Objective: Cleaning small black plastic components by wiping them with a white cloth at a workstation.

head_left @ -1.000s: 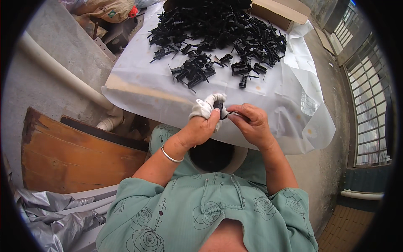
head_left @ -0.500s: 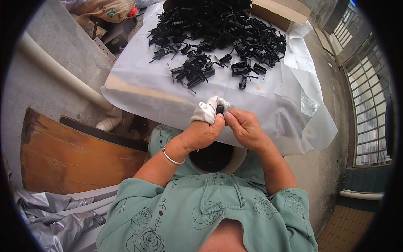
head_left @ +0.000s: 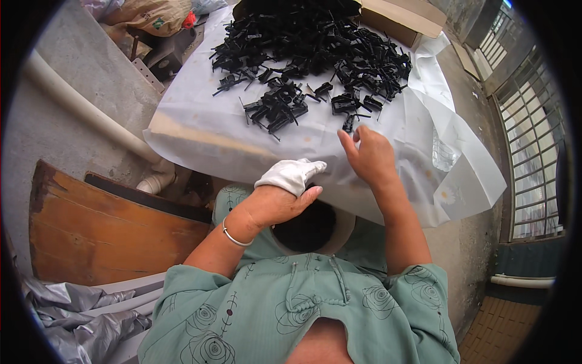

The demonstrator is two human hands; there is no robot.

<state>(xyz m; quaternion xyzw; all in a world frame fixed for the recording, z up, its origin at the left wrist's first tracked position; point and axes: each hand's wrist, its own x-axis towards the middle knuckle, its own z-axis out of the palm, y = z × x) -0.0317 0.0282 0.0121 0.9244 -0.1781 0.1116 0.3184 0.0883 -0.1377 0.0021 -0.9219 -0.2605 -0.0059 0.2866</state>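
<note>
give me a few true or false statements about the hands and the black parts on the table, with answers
1. The right hand reaches over the white sheet toward the black plastic parts. True.
2. The left hand is completely bare. False: a white cloth or glove covers its fingers.
3. A silver bangle sits on the left wrist. True.
4. The black parts lie in a metal tray. False: they lie loose on the white sheet.
5. Both hands are pressed together on one part. False: they are apart, the left near the table edge.
6. A wooden board stands to the person's left. True.
</note>
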